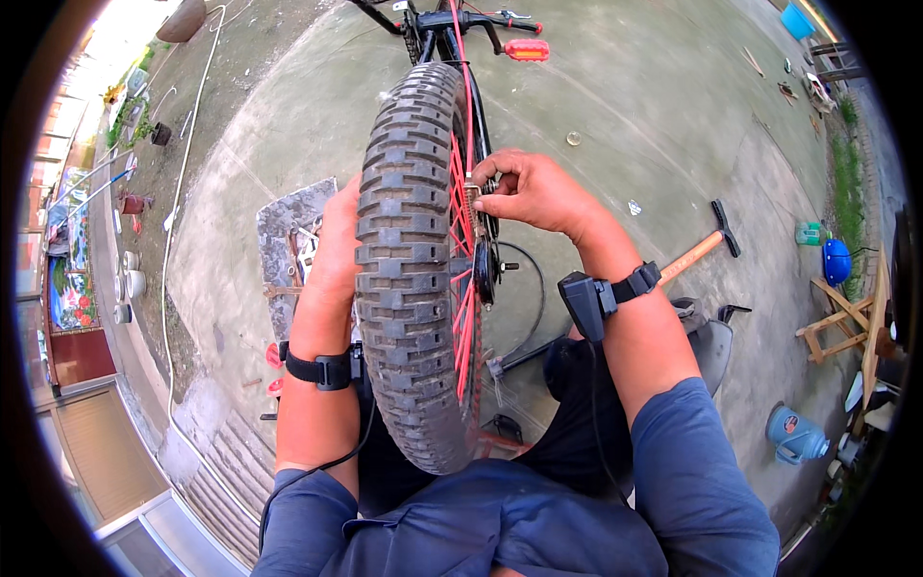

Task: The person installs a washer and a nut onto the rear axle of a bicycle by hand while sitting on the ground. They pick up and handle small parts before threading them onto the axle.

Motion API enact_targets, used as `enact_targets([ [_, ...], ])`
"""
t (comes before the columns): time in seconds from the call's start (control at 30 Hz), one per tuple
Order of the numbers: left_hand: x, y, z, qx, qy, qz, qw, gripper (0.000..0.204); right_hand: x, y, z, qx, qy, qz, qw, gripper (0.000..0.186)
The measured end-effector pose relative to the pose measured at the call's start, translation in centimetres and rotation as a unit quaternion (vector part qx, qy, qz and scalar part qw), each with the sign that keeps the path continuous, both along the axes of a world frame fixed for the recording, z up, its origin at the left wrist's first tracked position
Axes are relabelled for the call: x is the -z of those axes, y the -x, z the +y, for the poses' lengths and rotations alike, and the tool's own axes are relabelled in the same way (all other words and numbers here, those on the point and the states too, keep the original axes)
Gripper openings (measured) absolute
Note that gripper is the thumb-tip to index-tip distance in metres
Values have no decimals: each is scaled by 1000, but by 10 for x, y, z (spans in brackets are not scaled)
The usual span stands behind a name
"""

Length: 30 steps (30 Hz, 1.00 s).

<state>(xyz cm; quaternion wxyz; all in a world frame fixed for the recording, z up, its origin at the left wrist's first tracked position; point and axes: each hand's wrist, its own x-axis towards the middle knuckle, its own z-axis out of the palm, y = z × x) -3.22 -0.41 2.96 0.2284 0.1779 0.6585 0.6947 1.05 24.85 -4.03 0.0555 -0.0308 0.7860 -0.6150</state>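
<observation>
The right hand (550, 192) has its thumb and forefinger bent toward each other and closed on a small metal fitting (472, 196) at the side of a bicycle wheel. The wheel's thick, knobbly black tyre (406, 260) stands upright just left of these fingers, between the two hands, its lower end reaching back toward the person's lap. The left hand (338, 231) is on the tyre's other side, across from the right fingers; its own fingers are hidden behind the rubber, so I cannot tell whether they are apart or together. Red spokes (467, 332) show below and slightly left of the right fingers, and a dark hub part (487, 274) sits just below them. Beyond them, farther from the person, is a red pedal (527, 50). Well to their right, and nearer the person, a hammer (694, 257) with an orange handle lies on the concrete floor (635, 125). A grey tray (277, 216) holding metal pieces lies just left of the left hand.
</observation>
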Motion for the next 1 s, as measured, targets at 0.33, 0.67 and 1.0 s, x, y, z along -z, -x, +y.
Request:
enact_targets([
  [0.33,19,-1,31,-54,279,360,889,25,1,0,-1,-1,-5,-12,1000,29],
  [0.67,39,26,6,108,-94,-239,960,36,1,2,-3,-4,-9,29,1000,33],
  [1.0,48,37,20,172,106,126,971,29,-4,2,-2,-1,-26,23,999,33],
])
